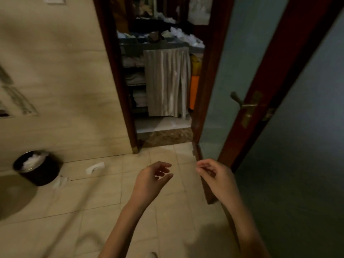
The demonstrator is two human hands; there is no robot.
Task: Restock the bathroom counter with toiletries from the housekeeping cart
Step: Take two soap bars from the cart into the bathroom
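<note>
Left hand and right hand, grip loose and empty; cart ahead, door beside my right could clip knuckles.

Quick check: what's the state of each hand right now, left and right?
Left hand: open, fingers relaxed, holding nothing.
Right hand: open, fingers loosely curled, nothing visible in it.

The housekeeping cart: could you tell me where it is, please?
The housekeeping cart stands top centre in the head view, just outside the doorway, with the tiled wall left and the open door right.
</note>
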